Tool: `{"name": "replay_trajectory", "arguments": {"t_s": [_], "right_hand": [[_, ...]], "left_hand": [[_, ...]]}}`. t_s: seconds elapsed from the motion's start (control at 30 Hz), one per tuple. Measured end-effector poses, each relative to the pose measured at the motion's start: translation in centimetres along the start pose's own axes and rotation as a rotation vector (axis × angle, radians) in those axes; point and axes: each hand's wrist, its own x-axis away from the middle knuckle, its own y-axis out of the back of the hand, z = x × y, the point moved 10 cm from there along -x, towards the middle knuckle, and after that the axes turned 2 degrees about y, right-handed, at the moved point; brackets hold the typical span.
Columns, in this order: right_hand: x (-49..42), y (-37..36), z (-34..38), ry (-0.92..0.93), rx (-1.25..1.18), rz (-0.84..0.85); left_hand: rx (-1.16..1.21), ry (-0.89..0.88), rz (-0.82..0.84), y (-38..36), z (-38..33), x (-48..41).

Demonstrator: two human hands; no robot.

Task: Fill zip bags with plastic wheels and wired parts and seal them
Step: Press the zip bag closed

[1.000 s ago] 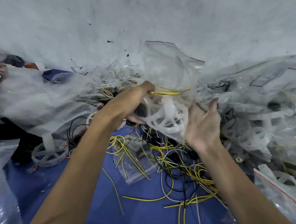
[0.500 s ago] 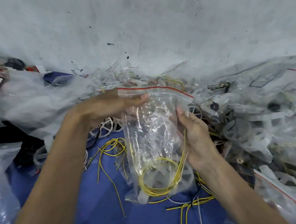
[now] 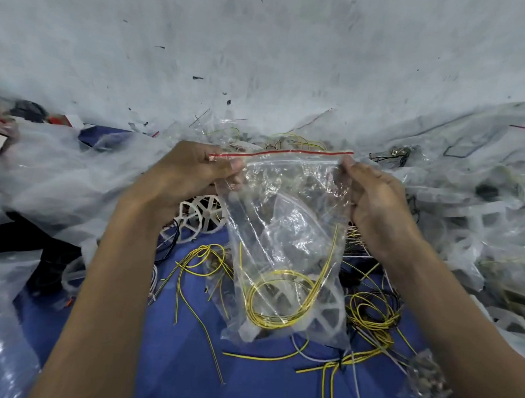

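At frame centre, left hand (image 3: 189, 176) and right hand (image 3: 374, 202) pinch the bag (image 3: 287, 228) top — wheel (image 3: 328, 315), wire (image 3: 280, 292) inside; spare wheel (image 3: 203, 216) just left.

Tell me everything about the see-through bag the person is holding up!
The zip bag is clear, crinkly plastic with a red stripe along its top edge. It hangs upright over the blue surface. The left hand pinches one top corner and the right hand pinches the other. Inside, near the bottom, lie a coil of yellow wire and a white plastic wheel. Whether the zip is fully closed cannot be told.
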Motion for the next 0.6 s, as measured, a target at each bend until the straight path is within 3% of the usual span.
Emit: {"name": "replay_trajectory", "arguments": {"t_s": [0.23, 0.37, 0.6], "right_hand": [[-0.3, 0.1, 1.4, 0.102, 0.184, -0.005], [-0.2, 0.1, 2.9, 0.235, 0.334, -0.059], [-0.4, -1.4, 3.3, 0.161, 0.424, 0.106]], "left_hand": [[-0.011, -0.014, -0.071, 0.1, -0.3, -0.1], [-0.005, 0.011, -0.017, -0.4, -0.4, 0.1], [-0.082, 0.022, 0.003, -0.6, -1.1, 0.8]]}}
